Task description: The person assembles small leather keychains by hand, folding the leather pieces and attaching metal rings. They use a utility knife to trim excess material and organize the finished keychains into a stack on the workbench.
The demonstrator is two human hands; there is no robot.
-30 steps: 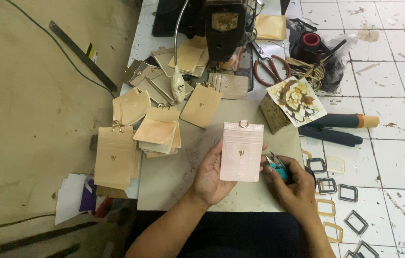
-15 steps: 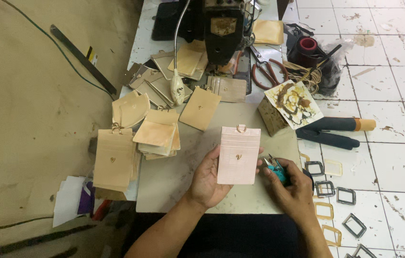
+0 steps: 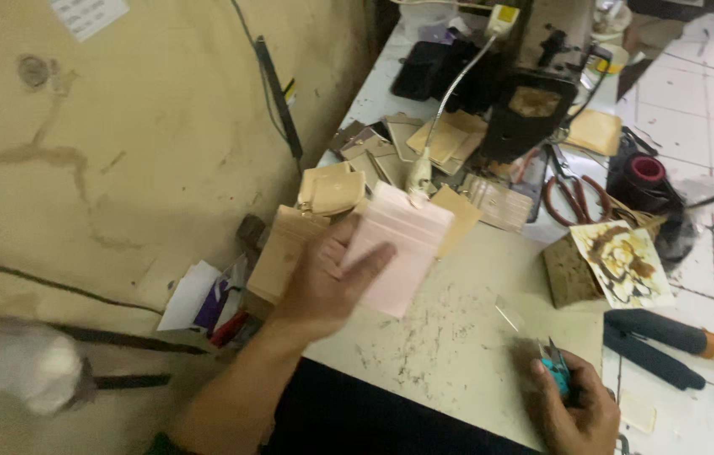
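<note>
Pink card holder: flat pink rectangle with stitched pocket lines, lifted off the table at the centre of the frame; its long axis tilts from lower left to upper right.
Wall: stained beige surface filling the left of the frame, with a dark cable running down it.
Tan stack: pile of tan leather pieces at the table's left edge, just left of the holder and partly behind the hand.
Left hand: closed on the pink card holder, thumb laid across its face and fingers behind; it sits at the holder's lower left end, so the free end points up and right toward the machine.
Table: pale, scuffed top running from the centre to the lower right.
Sewing machine: dark body at upper centre, tan pieces scattered round its base, well above the holder.
Right hand: low at the right of the frame, curled around teal snips; well apart from the holder, to its lower right, so the left hand is far nearer.
Scissors: red-handled, right of the machine.
Pliers: dark handles with an orange tip, at far right.
</note>
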